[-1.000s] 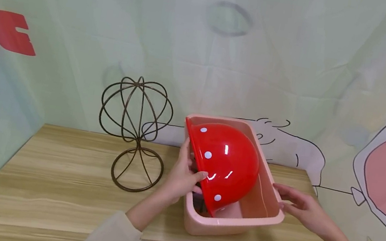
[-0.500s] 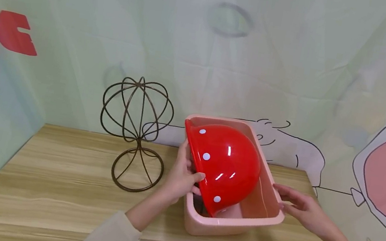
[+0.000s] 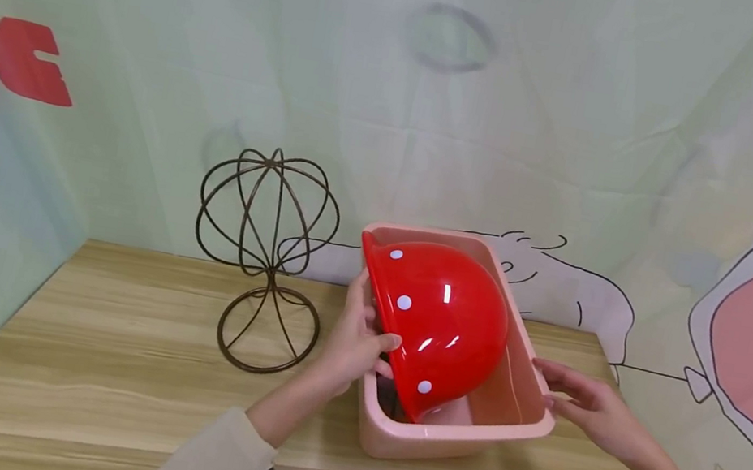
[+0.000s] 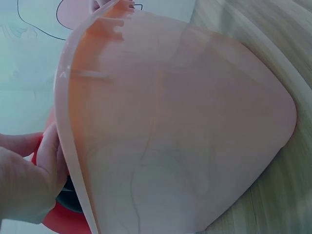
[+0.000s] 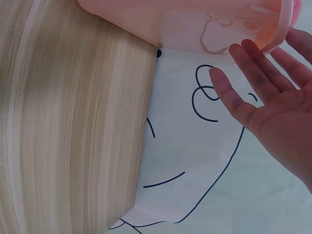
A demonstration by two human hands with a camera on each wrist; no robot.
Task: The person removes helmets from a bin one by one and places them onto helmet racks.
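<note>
A glossy red helmet (image 3: 446, 320) with white round studs lies tilted on its side in a pink plastic bin (image 3: 448, 434), its opening facing left. My left hand (image 3: 360, 339) grips the helmet's rim, thumb on the outer shell and fingers toward the opening. In the left wrist view, the left hand (image 4: 34, 175) is at the bin's rim, with a dark part of the helmet (image 4: 70, 200) showing below it. On the other side, my right hand (image 3: 597, 405) touches the bin's right rim with fingers extended; the right wrist view shows the hand's (image 5: 273, 92) fingers spread beneath that rim.
A dark wire stand (image 3: 268, 284) with a domed top and ring base stands on the wooden table (image 3: 127, 360), left of the bin. Behind the table hangs a printed cloth backdrop (image 3: 341, 82) with cartoon drawings.
The helmet has turned very slightly in the left hand since the first frame, its dome shifting a little right. The right hand and the bin stay put.
</note>
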